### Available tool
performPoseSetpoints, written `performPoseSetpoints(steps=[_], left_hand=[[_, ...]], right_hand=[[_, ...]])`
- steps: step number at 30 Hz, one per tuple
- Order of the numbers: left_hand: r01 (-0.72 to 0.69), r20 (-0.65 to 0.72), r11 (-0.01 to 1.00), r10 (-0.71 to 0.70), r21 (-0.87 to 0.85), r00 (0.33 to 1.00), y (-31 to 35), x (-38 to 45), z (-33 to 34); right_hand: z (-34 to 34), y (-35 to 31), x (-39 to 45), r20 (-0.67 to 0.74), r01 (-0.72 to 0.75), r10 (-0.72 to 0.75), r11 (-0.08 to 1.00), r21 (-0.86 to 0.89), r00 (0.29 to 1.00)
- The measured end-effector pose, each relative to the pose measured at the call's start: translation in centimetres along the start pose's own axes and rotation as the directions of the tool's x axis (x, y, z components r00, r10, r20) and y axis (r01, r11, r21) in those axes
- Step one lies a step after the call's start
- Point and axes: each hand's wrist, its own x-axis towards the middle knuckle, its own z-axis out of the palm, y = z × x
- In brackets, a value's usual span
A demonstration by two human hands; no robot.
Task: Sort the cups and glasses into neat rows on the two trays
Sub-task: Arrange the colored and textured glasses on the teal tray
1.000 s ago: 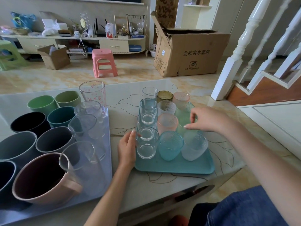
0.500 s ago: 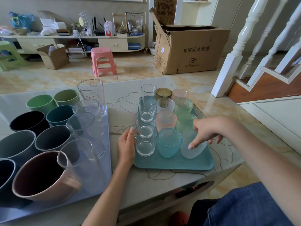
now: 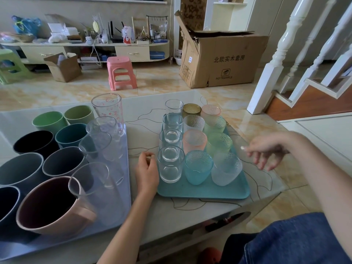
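Note:
A teal tray (image 3: 202, 192) holds three rows of small glasses: clear tumblers (image 3: 170, 164) on the left, then textured coloured ones such as a blue glass (image 3: 198, 166) and a frosted white glass (image 3: 225, 168). At the left, a lilac tray (image 3: 122, 187) carries big coloured cups (image 3: 51, 204) and a row of tall clear glasses (image 3: 99, 147). My left hand (image 3: 147, 169) rests on the table beside the teal tray's left edge, fingers curled, holding nothing. To the right of that tray my right hand (image 3: 266, 152) hovers with fingers loosely spread and empty.
The table's front edge (image 3: 190, 225) and right corner lie close to the teal tray. Beyond the table stand a pink stool (image 3: 121, 73), a large cardboard box (image 3: 219, 58), a cluttered shelf unit and a white stair railing (image 3: 276, 54). My denim-clad knee (image 3: 295, 241) is at bottom right.
My right hand has lifted off the frosted white glass and drawn back to the right of the tray. My left hand curled its fingers and stays by the tray's left edge.

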Motion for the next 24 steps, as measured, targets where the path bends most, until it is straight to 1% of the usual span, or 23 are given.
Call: performPoseSetpoints(steps=[1, 3, 4, 6, 8, 11, 14, 16, 17, 19, 22, 24], left_hand=[[-0.005, 0.003, 0.999, 0.005, 0.046, 1.000, 0.0, -0.1, 0.0], [0.000, 0.003, 0.995, 0.000, 0.096, 1.000, 0.0, -0.2, -0.2], [0.012, 0.006, 0.992, -0.012, 0.122, 1.000, 0.1, -0.2, -0.3], [0.025, 0.044, 0.983, -0.033, 0.183, 0.998, 0.4, -0.4, -0.8], [0.010, 0.098, 0.975, -0.033, 0.220, 0.995, 0.4, -0.8, -1.4], [0.013, 0.136, 0.980, -0.041, 0.201, 0.990, 0.4, -1.1, -1.9], [0.063, 0.145, 0.986, -0.086, 0.157, 0.986, 0.2, -0.9, -1.8], [0.095, 0.176, 0.989, -0.114, 0.112, 0.978, 0.4, -1.1, -1.3], [0.105, 0.188, 0.989, -0.124, 0.108, 0.974, 0.4, -1.1, -1.1], [0.131, 0.194, 0.984, -0.152, 0.119, 0.969, 0.2, -0.8, -0.7], [0.140, 0.205, 0.975, -0.175, 0.173, 0.963, -0.4, -0.3, -0.2], [0.132, 0.202, 0.974, -0.169, 0.186, 0.965, -0.7, -0.4, -0.2]], right_hand=[[0.3, 0.8, 0.9, 0.027, -0.069, 0.070, 0.997, -0.036, 0.997], [1.6, 1.6, 2.5, 0.131, -0.114, 0.124, 0.990, -0.086, 0.984], [2.2, 1.8, 3.2, 0.167, -0.105, 0.117, 0.991, -0.079, 0.979], [3.1, 1.9, 4.3, 0.174, -0.047, 0.057, 0.997, -0.059, 0.983], [3.7, 1.9, 4.9, 0.123, 0.016, -0.005, 0.996, -0.086, 0.992], [4.3, 2.2, 5.7, 0.021, 0.065, -0.062, 0.989, -0.136, 0.998], [4.8, 2.8, 6.8, -0.103, 0.117, -0.124, 0.990, -0.076, 0.987], [4.8, 2.8, 7.9, -0.249, 0.194, -0.202, 0.979, -0.056, 0.947], [4.7, 2.7, 8.8, -0.326, 0.227, -0.241, 0.971, -0.080, 0.914], [4.3, 2.6, 10.5, -0.436, 0.243, -0.275, 0.961, -0.130, 0.857], [3.5, 2.6, 12.2, -0.517, 0.235, -0.278, 0.961, -0.148, 0.810], [3.1, 2.4, 12.5, -0.521, 0.217, -0.264, 0.964, -0.152, 0.812]])
